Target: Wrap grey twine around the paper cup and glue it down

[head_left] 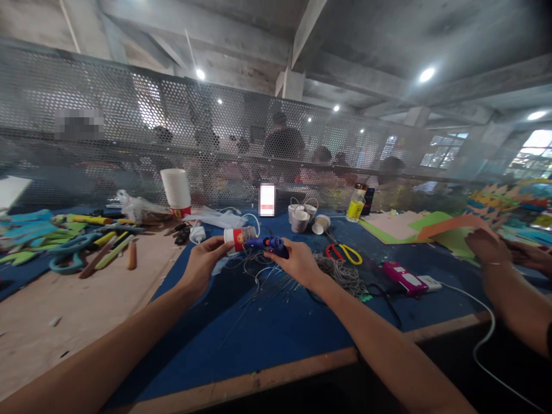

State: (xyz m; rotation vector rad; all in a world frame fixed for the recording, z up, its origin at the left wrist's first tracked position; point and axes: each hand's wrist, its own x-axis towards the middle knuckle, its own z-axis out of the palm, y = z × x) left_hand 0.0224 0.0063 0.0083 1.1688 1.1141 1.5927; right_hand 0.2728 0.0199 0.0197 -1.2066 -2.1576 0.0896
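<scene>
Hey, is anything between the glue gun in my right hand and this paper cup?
Nothing visible. The blue glue gun in your right hand has its tip right by the paper cup in your left hand; whether they touch is unclear.

A perforated metal screen (185, 118) stands behind the far edge of the table (202, 351). Along that edge, a clear plastic bag (138, 207) lies toward the left corner and a yellow bottle (355, 208) stands right of centre. Teal-handled scissors (76, 244) lie leftward; a magenta device (403, 278) lies nearer the right front edge.
</scene>
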